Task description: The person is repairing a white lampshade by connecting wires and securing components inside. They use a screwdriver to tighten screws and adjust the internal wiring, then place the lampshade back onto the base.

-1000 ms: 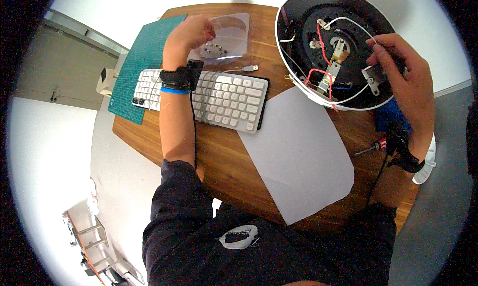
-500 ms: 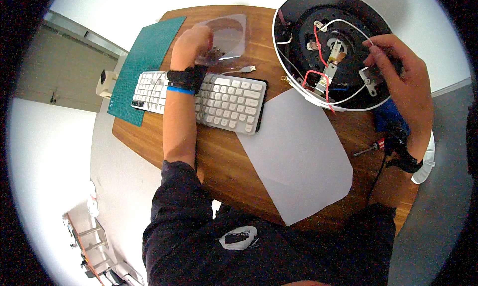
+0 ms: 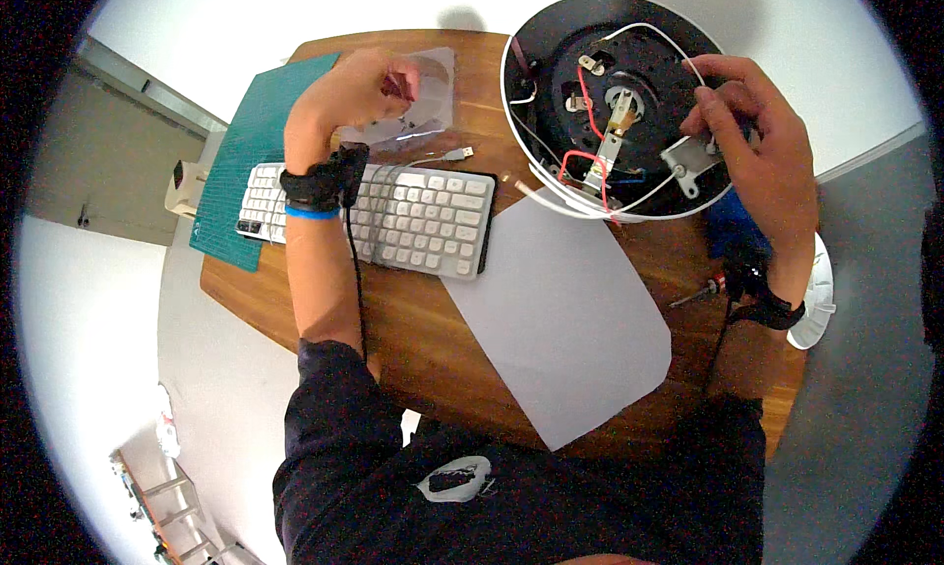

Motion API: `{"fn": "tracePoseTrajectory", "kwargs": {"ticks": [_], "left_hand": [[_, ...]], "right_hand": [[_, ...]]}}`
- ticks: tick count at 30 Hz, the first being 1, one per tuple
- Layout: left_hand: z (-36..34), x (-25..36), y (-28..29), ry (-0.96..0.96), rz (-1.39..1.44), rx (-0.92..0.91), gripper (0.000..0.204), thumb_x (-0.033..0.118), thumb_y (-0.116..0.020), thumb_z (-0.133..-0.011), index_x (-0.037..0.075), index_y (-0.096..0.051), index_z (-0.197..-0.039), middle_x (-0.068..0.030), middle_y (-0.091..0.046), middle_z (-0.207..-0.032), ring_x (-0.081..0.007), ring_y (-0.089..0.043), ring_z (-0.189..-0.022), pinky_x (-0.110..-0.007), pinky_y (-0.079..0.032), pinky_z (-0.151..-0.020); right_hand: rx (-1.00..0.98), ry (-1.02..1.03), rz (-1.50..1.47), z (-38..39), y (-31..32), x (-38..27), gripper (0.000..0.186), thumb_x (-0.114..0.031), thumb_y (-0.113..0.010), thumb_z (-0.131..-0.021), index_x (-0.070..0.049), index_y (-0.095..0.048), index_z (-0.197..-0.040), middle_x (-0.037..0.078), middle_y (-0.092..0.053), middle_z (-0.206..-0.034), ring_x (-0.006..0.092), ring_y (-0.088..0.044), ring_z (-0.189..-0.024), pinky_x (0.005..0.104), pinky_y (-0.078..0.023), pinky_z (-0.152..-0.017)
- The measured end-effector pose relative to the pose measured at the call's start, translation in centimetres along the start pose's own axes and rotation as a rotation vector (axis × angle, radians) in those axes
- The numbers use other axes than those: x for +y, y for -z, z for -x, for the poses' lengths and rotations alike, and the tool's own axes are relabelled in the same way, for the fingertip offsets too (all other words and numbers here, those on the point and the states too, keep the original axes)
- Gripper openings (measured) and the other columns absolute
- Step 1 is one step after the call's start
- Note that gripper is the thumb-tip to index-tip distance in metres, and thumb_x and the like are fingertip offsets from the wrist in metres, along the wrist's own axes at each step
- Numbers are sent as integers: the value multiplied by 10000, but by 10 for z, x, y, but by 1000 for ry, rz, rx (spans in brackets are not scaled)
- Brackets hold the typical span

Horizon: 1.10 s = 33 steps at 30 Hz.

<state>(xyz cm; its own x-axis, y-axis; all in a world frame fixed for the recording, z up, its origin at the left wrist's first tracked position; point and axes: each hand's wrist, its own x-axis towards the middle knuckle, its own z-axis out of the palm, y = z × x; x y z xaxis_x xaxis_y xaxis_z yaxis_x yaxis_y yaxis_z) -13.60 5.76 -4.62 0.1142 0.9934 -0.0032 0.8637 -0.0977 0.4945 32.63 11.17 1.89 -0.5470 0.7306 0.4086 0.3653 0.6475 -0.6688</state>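
Note:
Within the round appliance housing [image 3: 551, 49], white-rimmed with a black inside, red wires and metal parts show. At its right side my right hand [image 3: 762, 122] is closed, thumb and forefinger pinching a white wire [image 3: 657, 29]. A metal bracket [image 3: 694, 160] hangs right by those fingers; whether they also grip it is hidden. My left hand [image 3: 359, 85] is raised over a clear plastic sheet [image 3: 440, 83] bearing small dark pieces. Its fingers are curled together, and what they hold, if anything, cannot be made out.
A white keyboard [image 3: 433, 216] with its cable plug [image 3: 458, 154] lies beside a green cutting mat [image 3: 236, 186]. White paper [image 3: 570, 319] covers the table's [image 3: 423, 339] middle. Near my right wrist are a screwdriver [image 3: 698, 293], a blue object [image 3: 733, 226] and a white part [image 3: 814, 304].
My left hand has lifted and turned above the plastic sheet, its curled fingers now showing. My right hand stays at the white wire. The whole view has shifted slightly.

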Motion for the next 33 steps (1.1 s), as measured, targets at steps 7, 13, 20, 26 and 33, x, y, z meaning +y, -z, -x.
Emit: {"fn": "tracePoseTrajectory", "kwargs": {"ticks": [7,13,20,26,33], "left_hand": [[14,66,14,-459,178,85,203,-18,-787,-899,43,-850,-1082,-74,-794,-1071,-171,-741,-923,-320,-615,-891],[24,110,16,-625,329,297,182,-24,-797,-950,23,-844,-1119,-66,-811,-1126,-139,-753,-990,-308,-617,-942],[40,170,-9,-473,637,364,174,-58,-775,-999,-48,-796,-1172,-106,-808,-1147,-181,-782,-1071,-299,-617,-988],[46,192,-18,-476,649,413,165,-69,-768,-1002,-65,-786,-1165,-144,-797,-1190,-210,-786,-1112,-323,-627,-1006],[46,197,-21,-428,736,462,194,-75,-773,-996,-58,-758,-1188,-147,-811,-1189,-213,-796,-1108,-325,-635,-997]], "right_hand": [[28,16,-50,1,-4,-1,276,-117,-620,-1140,-57,-681,-1402,31,-756,-926,86,-685,-858,245,-521,-781],[113,78,-227,3,-11,-9,236,-94,-632,-1122,-28,-681,-1344,83,-785,-967,123,-736,-816,267,-590,-752],[87,74,-327,19,-20,-38,288,-54,-621,-1111,0,-670,-1389,105,-786,-967,115,-718,-749,255,-579,-694],[134,34,-297,26,-24,-50,325,-42,-620,-1104,6,-686,-1419,111,-793,-961,98,-684,-717,238,-540,-672],[151,22,-246,31,-18,-56,331,-38,-653,-1087,1,-707,-1412,110,-811,-967,89,-685,-698,224,-527,-654]]}}
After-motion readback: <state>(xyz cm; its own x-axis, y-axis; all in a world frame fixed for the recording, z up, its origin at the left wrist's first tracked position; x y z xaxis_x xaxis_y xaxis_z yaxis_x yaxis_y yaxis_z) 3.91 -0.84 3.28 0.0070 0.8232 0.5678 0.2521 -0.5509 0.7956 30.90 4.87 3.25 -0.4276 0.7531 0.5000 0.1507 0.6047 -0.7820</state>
